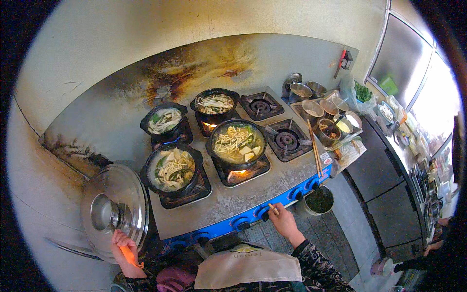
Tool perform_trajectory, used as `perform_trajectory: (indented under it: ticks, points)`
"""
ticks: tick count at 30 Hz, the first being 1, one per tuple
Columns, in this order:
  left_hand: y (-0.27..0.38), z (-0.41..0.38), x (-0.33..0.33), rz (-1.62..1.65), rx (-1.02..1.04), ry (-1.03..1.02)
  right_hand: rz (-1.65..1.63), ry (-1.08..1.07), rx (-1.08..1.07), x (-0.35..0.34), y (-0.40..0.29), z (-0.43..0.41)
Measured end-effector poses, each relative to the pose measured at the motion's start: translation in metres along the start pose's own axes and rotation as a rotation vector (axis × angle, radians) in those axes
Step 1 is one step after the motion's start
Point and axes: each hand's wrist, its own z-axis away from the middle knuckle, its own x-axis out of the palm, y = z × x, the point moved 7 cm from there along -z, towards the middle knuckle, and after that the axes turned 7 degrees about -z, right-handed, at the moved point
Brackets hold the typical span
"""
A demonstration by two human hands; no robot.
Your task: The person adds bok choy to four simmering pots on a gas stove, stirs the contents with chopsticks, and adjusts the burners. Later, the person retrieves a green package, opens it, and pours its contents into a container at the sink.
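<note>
My left hand (123, 245) is closed around the orange handle (128, 254) of what looks like a steel ladle (103, 211). The ladle's cup is over a large round metal lid (91, 186) left of the stove. My right hand (286, 224) pinches a short tan stick (273, 209), wooden by its look, at the knobs on the blue front panel (251, 219). On the stove (233, 199), the front-left black pot (172, 169) and front-middle black pot (236, 143) hold noodles in broth. The back-left pot (164, 119) and back-middle pot (214, 102) contain pale mushrooms and greens.
Flames (239, 171) show under some pots. Chopsticks (314, 149) lie across the stove's right edge. Seasoning containers (329, 131) stand beyond it, near bagged greens (363, 92). A bucket (319, 200) sits on the floor. Another person's hand (432, 248) appears at far right, by a dark counter (386, 189).
</note>
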Motion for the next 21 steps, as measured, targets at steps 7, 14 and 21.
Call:
perform_trajectory:
  ticks: [7,14,21]
  points:
    - [-0.0028,0.0009,0.0043,0.001,-0.038,-0.048,-0.024,-0.011,-0.001,-0.0008,-0.0026,0.0009]
    - [-0.0029,-0.0003,0.0043,0.039,-0.051,-0.066,-0.035,-0.003,-0.013,-0.0001,0.0002,0.0003]
    - [-0.0007,-0.0028,0.0018,0.010,-0.017,-0.032,-0.041,0.006,-0.021,0.0002,0.0005,0.0002]
